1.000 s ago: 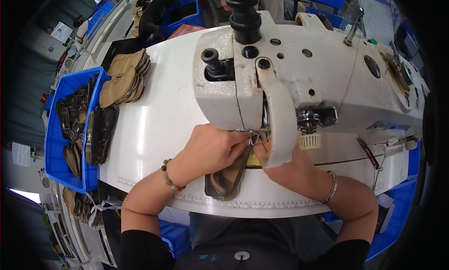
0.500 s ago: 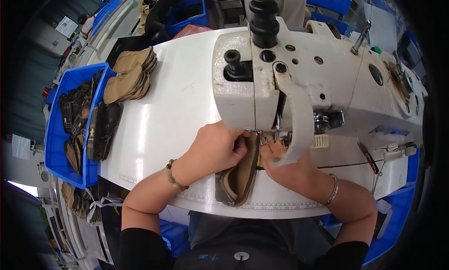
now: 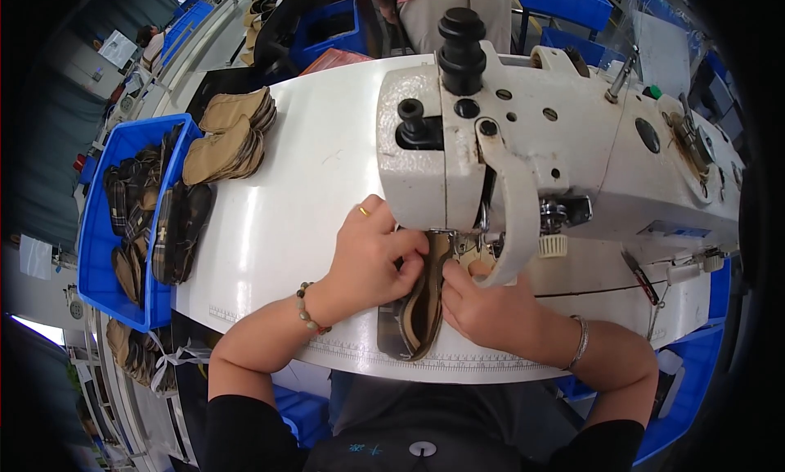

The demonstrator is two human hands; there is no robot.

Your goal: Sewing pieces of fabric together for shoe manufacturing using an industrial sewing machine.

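Note:
A plaid shoe upper (image 3: 394,333) with a tan lining and brown edging lies on the white table, its far end beneath the needle area of a white sewing machine (image 3: 564,157). With thumb and index finger, my left hand (image 3: 368,259) pinches the upper's left side close to the presser foot. My right hand (image 3: 491,308) grips the right edge, fingers bent against it just in front of the machine's curved white guard (image 3: 523,218). The needle tip and part of my right fingers are hidden by the machine head and guard.
To the left, a blue bin (image 3: 102,267) holds several plaid uppers, with more dark uppers (image 3: 180,231) propped against its side. Stacked tan shoe pieces (image 3: 225,149) lie beside it. Thread snips (image 3: 640,276) rest at the right. Beyond the table stands another person (image 3: 433,18).
My left hand has lifted its knuckles and shifted slightly left, its ring now showing. My right hand has moved left and nearer me onto the upper's edge. The upper stays under the machine.

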